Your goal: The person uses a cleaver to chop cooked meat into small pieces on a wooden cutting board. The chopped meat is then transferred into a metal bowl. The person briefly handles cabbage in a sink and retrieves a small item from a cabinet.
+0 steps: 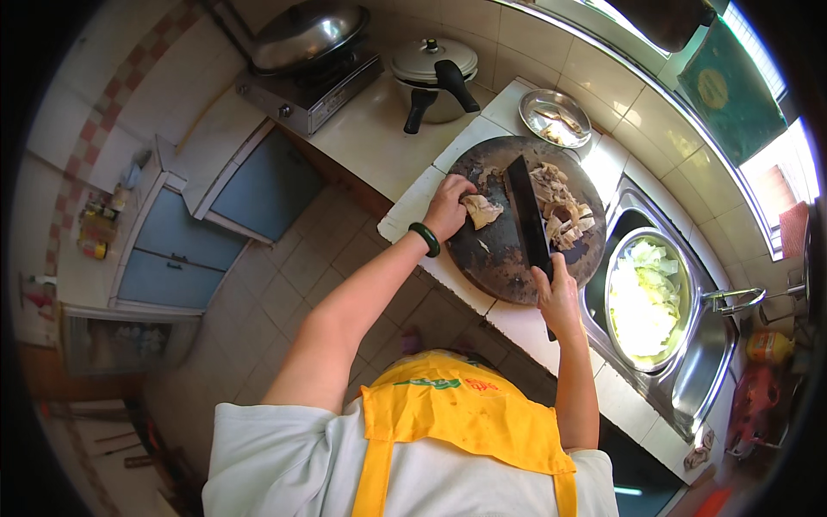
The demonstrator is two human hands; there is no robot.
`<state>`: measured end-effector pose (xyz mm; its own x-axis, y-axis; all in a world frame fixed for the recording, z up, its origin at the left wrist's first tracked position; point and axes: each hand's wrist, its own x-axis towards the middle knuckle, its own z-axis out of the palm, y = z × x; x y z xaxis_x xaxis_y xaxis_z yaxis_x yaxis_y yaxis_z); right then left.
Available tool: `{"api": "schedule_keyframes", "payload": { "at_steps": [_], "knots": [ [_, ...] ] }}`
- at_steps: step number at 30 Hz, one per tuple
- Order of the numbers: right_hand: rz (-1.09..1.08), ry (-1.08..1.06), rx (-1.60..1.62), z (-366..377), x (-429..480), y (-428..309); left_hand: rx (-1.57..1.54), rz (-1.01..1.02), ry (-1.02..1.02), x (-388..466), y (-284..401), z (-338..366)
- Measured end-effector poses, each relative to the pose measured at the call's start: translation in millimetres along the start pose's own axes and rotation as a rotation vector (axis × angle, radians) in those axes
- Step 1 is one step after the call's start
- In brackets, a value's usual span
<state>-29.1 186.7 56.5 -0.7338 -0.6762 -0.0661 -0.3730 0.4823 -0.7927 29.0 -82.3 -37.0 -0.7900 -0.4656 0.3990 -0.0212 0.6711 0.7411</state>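
Observation:
A round wooden chopping board (478, 265) lies on the white tiled counter in front of me. My right hand (557, 291) grips the handle of a dark-bladed cleaver (526, 207), whose blade points away from me across the board. To the right of the blade is a heap of cut meat pieces (561, 203), pale brown in colour. At the board's left edge my left hand (450, 205) has its fingers on a larger pale piece of meat (482, 211). A dark green bangle circles my left wrist. The fingertips are partly hidden behind the hand.
Behind the board sits a metal plate (554, 118) with some food pieces. A metal bowl of cut leafy greens (646, 304) stands in the sink (701, 381), by the tap (733, 298). A pressure cooker (434, 71) and a lidded wok (310, 35) on a stove (310, 90) are at the back left.

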Motion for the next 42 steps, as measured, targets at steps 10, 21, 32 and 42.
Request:
{"api": "schedule_keyframes", "payload": {
  "at_steps": [10, 21, 32, 42],
  "knots": [
    [-0.176, -0.055, -0.352, 44, 44, -13, -0.093, -0.099, 0.148, -33, 11, 27],
    [-0.345, 0.281, 0.000, -9, 33, -95, -0.149, -0.158, 0.466, -90, 14, 3],
    [-0.253, -0.045, -0.398, 67, 77, 4, -0.193, -0.204, 0.415, -97, 18, 4],
    [-0.172, -0.039, -0.311, 21, 66, -7, 0.059, 0.024, 0.108, -80, 54, 1]
  ]
}}
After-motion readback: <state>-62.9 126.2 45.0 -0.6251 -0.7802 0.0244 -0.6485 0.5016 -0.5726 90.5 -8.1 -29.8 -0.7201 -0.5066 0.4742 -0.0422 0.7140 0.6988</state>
